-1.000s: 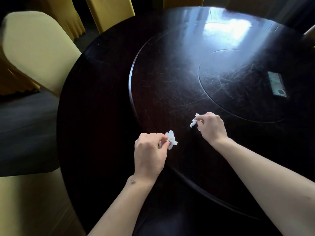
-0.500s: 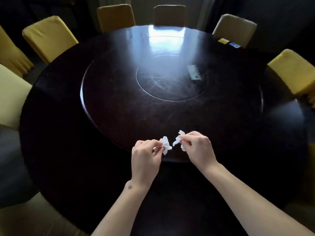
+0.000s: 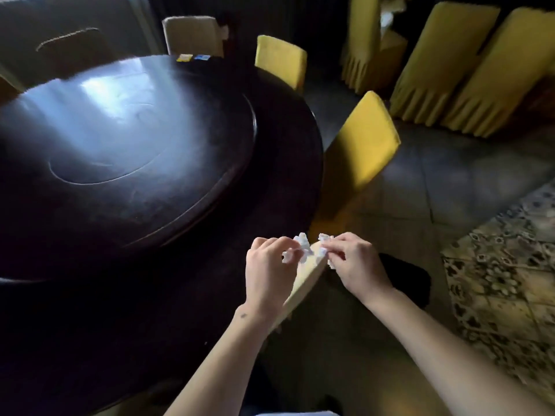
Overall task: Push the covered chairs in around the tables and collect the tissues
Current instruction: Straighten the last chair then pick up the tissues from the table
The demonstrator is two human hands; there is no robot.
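Note:
My left hand (image 3: 268, 267) pinches a crumpled white tissue (image 3: 301, 249) at the right edge of the round dark table (image 3: 90, 235). My right hand (image 3: 356, 264) pinches a second white tissue (image 3: 324, 240) right beside it; the two tissues almost touch. Both hands hover above the top of a pale yellow covered chair (image 3: 306, 277), which stands against the table rim. A brighter yellow covered chair (image 3: 365, 142) stands further along the rim, angled slightly away from the table.
More covered chairs ring the table's far side, one yellow (image 3: 280, 60) and one cream (image 3: 193, 36). Several yellow covered chairs (image 3: 444, 64) are stacked at the back right. Two small cards (image 3: 192, 57) lie on the far rim. A patterned tile floor (image 3: 504, 265) is at right.
The view has swung right, from the table centre to its right edge. Both hands, each still pinching a tissue, have come closer together and now sit over a chair back.

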